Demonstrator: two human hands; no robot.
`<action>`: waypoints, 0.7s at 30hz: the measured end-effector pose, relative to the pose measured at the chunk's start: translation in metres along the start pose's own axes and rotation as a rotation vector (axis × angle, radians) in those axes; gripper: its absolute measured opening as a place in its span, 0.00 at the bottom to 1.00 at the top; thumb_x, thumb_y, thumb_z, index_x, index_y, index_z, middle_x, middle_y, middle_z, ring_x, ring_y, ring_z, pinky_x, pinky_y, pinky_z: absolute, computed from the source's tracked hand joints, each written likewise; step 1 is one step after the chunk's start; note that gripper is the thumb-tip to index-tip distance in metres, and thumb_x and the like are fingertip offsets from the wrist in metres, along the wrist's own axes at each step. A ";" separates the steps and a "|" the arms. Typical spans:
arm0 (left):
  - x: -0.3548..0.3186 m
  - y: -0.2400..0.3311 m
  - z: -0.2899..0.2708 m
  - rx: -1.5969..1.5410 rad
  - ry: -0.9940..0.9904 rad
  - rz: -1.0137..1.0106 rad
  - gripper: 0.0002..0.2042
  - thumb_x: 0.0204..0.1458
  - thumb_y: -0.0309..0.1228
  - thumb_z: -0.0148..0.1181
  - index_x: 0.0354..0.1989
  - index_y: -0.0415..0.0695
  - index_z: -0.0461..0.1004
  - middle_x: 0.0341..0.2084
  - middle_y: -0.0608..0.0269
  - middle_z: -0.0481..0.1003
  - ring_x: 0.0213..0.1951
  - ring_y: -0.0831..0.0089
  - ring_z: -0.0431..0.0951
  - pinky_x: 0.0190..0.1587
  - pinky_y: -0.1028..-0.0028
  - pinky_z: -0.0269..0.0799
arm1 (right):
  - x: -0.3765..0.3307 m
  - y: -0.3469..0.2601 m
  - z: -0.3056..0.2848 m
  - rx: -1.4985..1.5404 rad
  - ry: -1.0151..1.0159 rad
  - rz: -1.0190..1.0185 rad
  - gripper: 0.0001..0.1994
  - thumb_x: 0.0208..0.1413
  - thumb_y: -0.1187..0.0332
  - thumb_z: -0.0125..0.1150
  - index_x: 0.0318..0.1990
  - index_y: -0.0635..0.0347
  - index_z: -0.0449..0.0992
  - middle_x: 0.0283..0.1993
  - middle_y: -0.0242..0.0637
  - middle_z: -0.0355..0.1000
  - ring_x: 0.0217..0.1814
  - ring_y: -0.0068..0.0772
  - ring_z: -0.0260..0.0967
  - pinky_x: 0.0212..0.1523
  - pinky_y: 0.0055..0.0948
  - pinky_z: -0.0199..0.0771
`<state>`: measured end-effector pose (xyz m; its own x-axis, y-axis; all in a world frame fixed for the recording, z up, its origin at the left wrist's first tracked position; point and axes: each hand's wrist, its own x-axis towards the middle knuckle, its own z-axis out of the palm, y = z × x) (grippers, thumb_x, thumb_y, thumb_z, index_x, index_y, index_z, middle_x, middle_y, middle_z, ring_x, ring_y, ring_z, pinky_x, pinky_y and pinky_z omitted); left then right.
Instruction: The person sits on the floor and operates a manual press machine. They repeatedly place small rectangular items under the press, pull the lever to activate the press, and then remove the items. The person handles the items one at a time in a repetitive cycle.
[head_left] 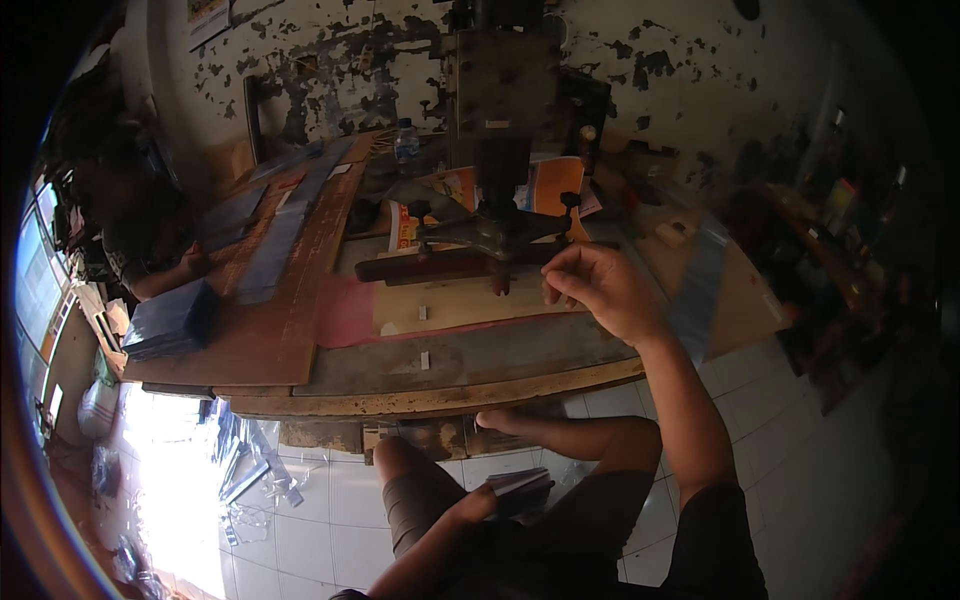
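Low over my lap, my left hand is closed on a small stack of thin dark sheets with pale edges. My right hand is raised over the right side of the bench, its fingers curled in toward the thumb with nothing visible in them. It is nearest to a dark metal press with a long horizontal bar. Beneath the bar lies a yellowish board on a pink sheet. Two small pale pieces rest there, one on the board and another tag on the grey bench surface.
To the left, a brown board carries a stack of dark plastic sheets and long clear strips. Another person's arm reaches in there. A water bottle stands behind. Clear scraps litter the floor.
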<state>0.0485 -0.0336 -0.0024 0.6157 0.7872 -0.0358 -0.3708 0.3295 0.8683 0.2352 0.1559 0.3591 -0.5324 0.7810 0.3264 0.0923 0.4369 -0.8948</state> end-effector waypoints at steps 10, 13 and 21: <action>-0.004 0.048 0.024 -0.131 -0.093 -0.034 0.22 0.67 0.32 0.46 0.66 0.35 0.65 0.62 0.51 0.71 0.63 0.62 0.71 0.67 0.65 0.63 | 0.049 -0.072 -0.052 -0.637 -0.255 0.074 0.09 0.54 0.66 0.72 0.39 0.60 0.86 0.32 0.31 0.81 0.34 0.18 0.72 0.38 0.24 0.69; -0.010 0.009 -0.009 0.176 -0.022 -0.057 0.22 0.65 0.29 0.45 0.67 0.36 0.65 0.62 0.52 0.71 0.63 0.64 0.70 0.66 0.65 0.64 | 0.059 -0.090 -0.050 -0.694 -0.326 0.021 0.09 0.53 0.66 0.72 0.39 0.61 0.86 0.30 0.30 0.80 0.32 0.19 0.72 0.38 0.24 0.70; -0.017 0.026 0.005 0.324 0.035 -0.259 0.23 0.64 0.27 0.45 0.68 0.40 0.64 0.65 0.54 0.68 0.65 0.66 0.66 0.68 0.67 0.60 | 0.070 -0.099 -0.051 -0.695 -0.360 0.002 0.10 0.53 0.65 0.72 0.38 0.61 0.85 0.33 0.33 0.81 0.35 0.22 0.74 0.40 0.26 0.71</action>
<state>0.0320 -0.0416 0.0231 0.6341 0.7185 -0.2857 0.0353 0.3422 0.9390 0.2319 0.1901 0.4865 -0.7608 0.6414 0.0993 0.5364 0.7075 -0.4602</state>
